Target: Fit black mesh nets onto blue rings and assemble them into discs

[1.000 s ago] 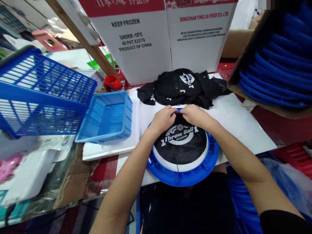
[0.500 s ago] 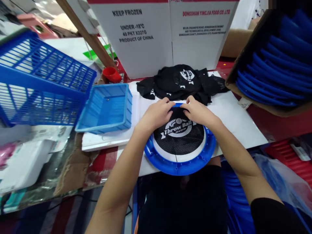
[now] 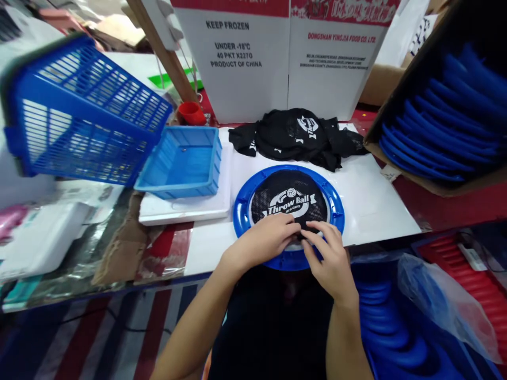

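Note:
A blue plastic ring (image 3: 244,206) lies on the white board at the table's front edge. Inside it sits a black mesh disc (image 3: 297,190) printed "Throw Ball", with a white rim partly showing. My left hand (image 3: 273,235) is closed at the near edge of the mesh, its fingertips pinching the black fabric. My right hand (image 3: 327,253) touches the same edge just to the right, fingers bent and apart, with nothing seen in it. The fingertips of both hands nearly meet. Behind the ring lies a pile of black printed mesh pieces (image 3: 293,134).
A shallow blue tray (image 3: 178,161) and a tilted blue basket (image 3: 95,111) stand at the left, near a red cup (image 3: 192,113). A white carton (image 3: 253,68) stands behind. At the right, a cardboard box (image 3: 374,145) holds blue rings; more lie below the table.
Both hands have moved from the far edge of the ring to its near edge. The far part of the ring and mesh is now uncovered. The camera view has shifted slightly.

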Tool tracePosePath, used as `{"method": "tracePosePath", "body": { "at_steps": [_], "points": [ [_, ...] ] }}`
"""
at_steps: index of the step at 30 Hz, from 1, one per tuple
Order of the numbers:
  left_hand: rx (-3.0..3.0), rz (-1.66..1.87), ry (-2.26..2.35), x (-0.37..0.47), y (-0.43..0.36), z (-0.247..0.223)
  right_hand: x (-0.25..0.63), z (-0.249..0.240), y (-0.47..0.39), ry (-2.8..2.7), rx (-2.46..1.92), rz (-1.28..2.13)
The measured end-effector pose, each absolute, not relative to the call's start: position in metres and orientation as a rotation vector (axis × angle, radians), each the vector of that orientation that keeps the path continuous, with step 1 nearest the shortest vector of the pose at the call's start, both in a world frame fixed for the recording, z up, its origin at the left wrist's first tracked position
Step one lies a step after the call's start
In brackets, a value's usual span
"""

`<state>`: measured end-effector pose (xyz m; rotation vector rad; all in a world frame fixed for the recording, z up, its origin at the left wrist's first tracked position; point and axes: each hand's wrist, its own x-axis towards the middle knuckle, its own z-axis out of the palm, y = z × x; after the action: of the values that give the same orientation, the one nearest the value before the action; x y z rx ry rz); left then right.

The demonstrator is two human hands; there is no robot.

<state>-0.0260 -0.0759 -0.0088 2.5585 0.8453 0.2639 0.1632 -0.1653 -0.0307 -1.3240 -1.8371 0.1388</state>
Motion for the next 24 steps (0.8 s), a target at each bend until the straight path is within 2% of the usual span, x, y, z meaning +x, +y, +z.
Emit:
{"method": "tracePosePath", "body": {
  "at_steps": [7, 13, 24],
  "points": [
    [2.265, 0.827, 0.924, -0.028, -0.117, -0.021, 0.157, -0.049, -0.159, -1.861, -1.310, 0.058],
    [2.255, 1.093, 1.069, -0.020, -0.137, -0.039, 0.152, -0.056, -0.162, -1.790, -1.280, -0.006],
    [2.286, 1.475, 1.049, -0.018, -0.142, -0.058, 0.154, -0.057, -0.163, -1.736, -1.313, 0.073]
  ]
}}
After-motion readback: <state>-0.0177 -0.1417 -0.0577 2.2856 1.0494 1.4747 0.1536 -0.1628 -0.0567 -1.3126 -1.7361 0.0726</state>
